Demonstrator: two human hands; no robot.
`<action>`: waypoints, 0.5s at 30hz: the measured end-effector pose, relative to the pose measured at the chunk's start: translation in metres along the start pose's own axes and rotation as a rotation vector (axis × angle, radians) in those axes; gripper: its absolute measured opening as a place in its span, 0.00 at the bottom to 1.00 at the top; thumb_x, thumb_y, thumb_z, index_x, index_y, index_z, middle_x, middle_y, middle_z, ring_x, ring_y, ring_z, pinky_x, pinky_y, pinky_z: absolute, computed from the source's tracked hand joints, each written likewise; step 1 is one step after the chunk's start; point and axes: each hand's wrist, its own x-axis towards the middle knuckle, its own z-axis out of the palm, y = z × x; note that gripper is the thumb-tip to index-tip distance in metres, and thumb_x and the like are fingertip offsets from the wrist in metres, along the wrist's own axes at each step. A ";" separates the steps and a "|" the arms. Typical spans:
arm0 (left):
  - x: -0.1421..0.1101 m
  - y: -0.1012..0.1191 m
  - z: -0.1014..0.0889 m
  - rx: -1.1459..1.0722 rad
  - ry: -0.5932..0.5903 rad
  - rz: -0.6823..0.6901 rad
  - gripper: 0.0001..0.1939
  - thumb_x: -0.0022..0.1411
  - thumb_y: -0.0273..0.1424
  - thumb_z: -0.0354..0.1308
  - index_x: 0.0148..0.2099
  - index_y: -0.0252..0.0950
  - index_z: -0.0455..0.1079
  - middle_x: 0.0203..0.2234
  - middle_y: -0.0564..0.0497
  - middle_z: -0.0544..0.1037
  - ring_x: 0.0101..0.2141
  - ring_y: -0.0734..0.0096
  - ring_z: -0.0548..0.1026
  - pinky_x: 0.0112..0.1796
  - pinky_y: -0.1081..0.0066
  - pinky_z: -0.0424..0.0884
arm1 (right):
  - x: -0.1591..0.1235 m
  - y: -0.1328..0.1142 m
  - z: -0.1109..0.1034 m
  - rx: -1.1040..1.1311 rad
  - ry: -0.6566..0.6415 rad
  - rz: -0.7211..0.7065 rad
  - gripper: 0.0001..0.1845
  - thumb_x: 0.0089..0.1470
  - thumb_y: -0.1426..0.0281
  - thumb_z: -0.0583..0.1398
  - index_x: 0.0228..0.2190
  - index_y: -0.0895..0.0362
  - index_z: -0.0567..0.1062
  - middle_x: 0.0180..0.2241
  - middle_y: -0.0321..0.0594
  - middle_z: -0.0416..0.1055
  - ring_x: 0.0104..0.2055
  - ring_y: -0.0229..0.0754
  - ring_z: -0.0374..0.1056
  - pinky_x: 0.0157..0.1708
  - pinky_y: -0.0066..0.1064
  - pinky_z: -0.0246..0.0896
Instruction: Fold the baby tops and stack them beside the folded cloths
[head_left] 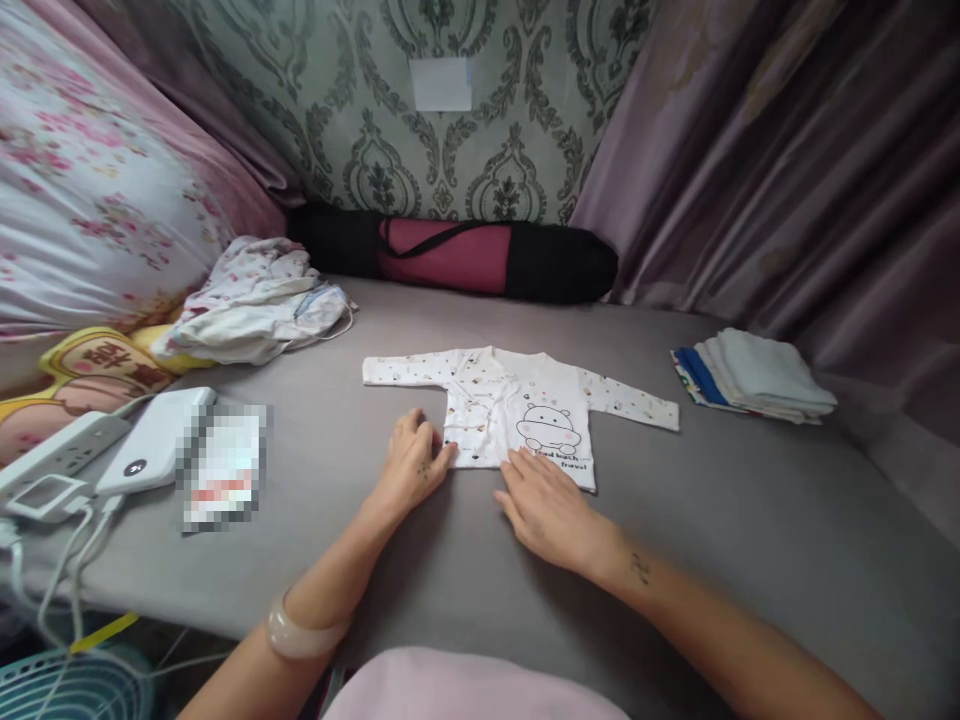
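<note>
A small white baby shirt (517, 405) with a cartoon animal print lies spread flat on the grey bed surface (750, 520), both sleeves stretched out to the sides. My left hand (414, 462) rests at the shirt's lower left hem, fingers curled together against the fabric edge. My right hand (546, 510) lies flat and open just below the lower hem, fingertips touching the cloth near the print. A pale bangle sits on my left wrist.
A heap of loose baby clothes (255, 300) lies at the back left. Folded cloths (757, 375) are stacked at the right. A white power bank (154, 440), a power strip (60, 455) and cables sit at the left edge. A black-and-red roll bag (457, 255) lies against the wall.
</note>
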 end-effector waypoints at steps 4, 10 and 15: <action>-0.001 -0.001 0.002 0.006 -0.002 0.021 0.10 0.60 0.37 0.56 0.32 0.36 0.68 0.53 0.37 0.65 0.57 0.49 0.62 0.56 0.51 0.61 | 0.043 -0.008 0.001 0.071 0.109 -0.120 0.25 0.66 0.67 0.42 0.56 0.65 0.67 0.61 0.53 0.60 0.65 0.47 0.53 0.64 0.41 0.44; -0.001 -0.001 0.001 0.026 -0.043 0.016 0.11 0.62 0.35 0.53 0.30 0.36 0.69 0.52 0.40 0.66 0.58 0.50 0.60 0.56 0.52 0.61 | 0.103 0.007 0.023 0.063 0.015 -0.196 0.33 0.66 0.61 0.39 0.64 0.67 0.52 0.68 0.50 0.43 0.70 0.48 0.36 0.67 0.46 0.31; 0.000 0.001 -0.002 0.032 -0.078 -0.002 0.14 0.62 0.37 0.53 0.27 0.35 0.70 0.53 0.40 0.67 0.59 0.48 0.60 0.55 0.51 0.62 | 0.108 0.014 0.030 0.042 0.063 -0.136 0.36 0.65 0.56 0.39 0.65 0.68 0.49 0.69 0.49 0.36 0.70 0.47 0.32 0.67 0.45 0.26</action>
